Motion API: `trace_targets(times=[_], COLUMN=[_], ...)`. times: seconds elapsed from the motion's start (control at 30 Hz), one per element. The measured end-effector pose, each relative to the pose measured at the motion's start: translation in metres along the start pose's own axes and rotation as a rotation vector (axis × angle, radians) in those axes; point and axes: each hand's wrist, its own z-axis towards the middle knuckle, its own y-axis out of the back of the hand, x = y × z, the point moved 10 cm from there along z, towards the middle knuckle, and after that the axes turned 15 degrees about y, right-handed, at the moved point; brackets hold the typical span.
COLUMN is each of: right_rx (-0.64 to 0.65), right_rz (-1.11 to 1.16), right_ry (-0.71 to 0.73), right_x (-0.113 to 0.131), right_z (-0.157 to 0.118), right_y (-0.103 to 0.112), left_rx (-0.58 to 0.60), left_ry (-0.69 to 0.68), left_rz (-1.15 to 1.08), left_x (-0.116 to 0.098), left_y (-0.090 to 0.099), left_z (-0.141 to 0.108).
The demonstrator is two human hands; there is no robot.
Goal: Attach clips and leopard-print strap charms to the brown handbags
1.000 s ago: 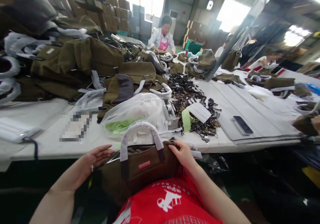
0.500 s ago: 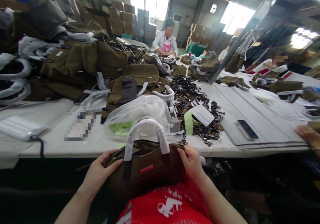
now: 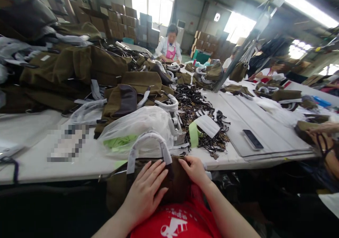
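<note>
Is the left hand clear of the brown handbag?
No, the left hand lies across the front of the brown handbag, its fingertips near the wrapped handle.

Handbag (image 3: 180, 183): matt brown cloth, close-woven in look, its handle (image 3: 150, 134) sheathed in slightly glossy white film; apron (image 3: 196, 215): soft red cloth with a flat white print. Heaped bags (image 3: 60, 64): matt olive cloth, one with a smooth, leather-like dark panel (image 3: 128, 100); clear bag (image 3: 150, 117): thin translucent plastic, crinkled and lightly shiny; slip (image 3: 208, 125): smooth white paper, matt. Table (image 3: 91, 155): pale, smooth, low-sheen covering; phone (image 3: 253, 139): dark, glossy, glass-like screen; post (image 3: 234, 64): grey, metal-looking; stacked cartons (image 3: 119, 29): matt brown cardboard.
</note>
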Motion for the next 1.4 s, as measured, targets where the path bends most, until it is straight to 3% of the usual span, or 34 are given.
trace_targets(times=[0.13, 0.23, 0.3, 0.4, 0.5, 0.63, 0.77, 0.87, 0.97, 1.0, 1.07, 1.13, 1.2, 1.23, 1.27, 1.3, 1.4], right_rx=[-0.041, -0.088, -0.033, 0.026, 0.117, 0.241, 0.194, 0.035, -0.144, -0.220, -0.439, -0.501, -0.429, -0.371, -0.315, -0.270, -0.229], right_rz=[-0.051, -0.229, -0.346, -0.385, -0.416, -0.405, -0.374, -0.338, -0.258, -0.182, 0.184, 0.529, 0.786, 0.883, 0.958, 1.016, 1.107], right_ry=[0.019, -0.027, -0.068, -0.086, -0.137, -0.194, -0.189, -0.140, -0.070, -0.028, 0.120, 0.150, 0.063, -0.002, -0.071, -0.137, -0.291], right_x=[-0.009, -0.028, -0.045, -0.068, -0.088, -0.100, -0.091, -0.069, -0.035, -0.020, 0.013, 0.036, 0.051, 0.056, 0.060, 0.061, 0.053], right_z=[0.028, 0.072, 0.113, 0.176, 0.220, 0.239, 0.241, 0.235, 0.205, 0.189, 0.146, 0.102, 0.065, 0.049, 0.035, 0.023, -0.004], right_y=[0.037, 0.077, 0.088, 0.084, 0.061, 0.029, 0.034, 0.066, 0.106, 0.117, 0.137, 0.133, 0.108, 0.091, 0.074, 0.058, 0.026], left_rx=[0.184, 0.227, 0.240, 0.270, 0.293, 0.297, 0.303, 0.304, 0.299, 0.287, 0.207, 0.036, -0.137, -0.157, -0.086, 0.063, 0.567], left_ry=[0.026, 0.063, 0.078, 0.093, 0.116, 0.159, 0.169, 0.170, 0.170, 0.178, 0.228, 0.313, 0.360, 0.349, 0.322, 0.298, 0.385], left_rz=[0.045, 0.020, 0.000, -0.031, -0.053, -0.071, -0.076, -0.085, -0.108, -0.127, -0.186, -0.263, -0.357, -0.426, -0.525, -0.650, -1.124], left_x=[0.014, 0.028, 0.030, 0.029, 0.031, 0.036, 0.038, 0.040, 0.038, 0.036, 0.031, 0.029, 0.024, 0.020, 0.013, 0.005, -0.014], left_y=[-0.056, -0.072, -0.073, -0.073, -0.075, -0.076, -0.077, -0.079, -0.078, -0.074, -0.055, -0.021, 0.015, 0.024, 0.024, 0.014, -0.032], left_z=[0.015, 0.016, 0.015, 0.011, 0.009, 0.006, 0.003, 0.003, 0.006, 0.007, 0.011, 0.016, 0.022, 0.026, 0.033, 0.038, 0.037])
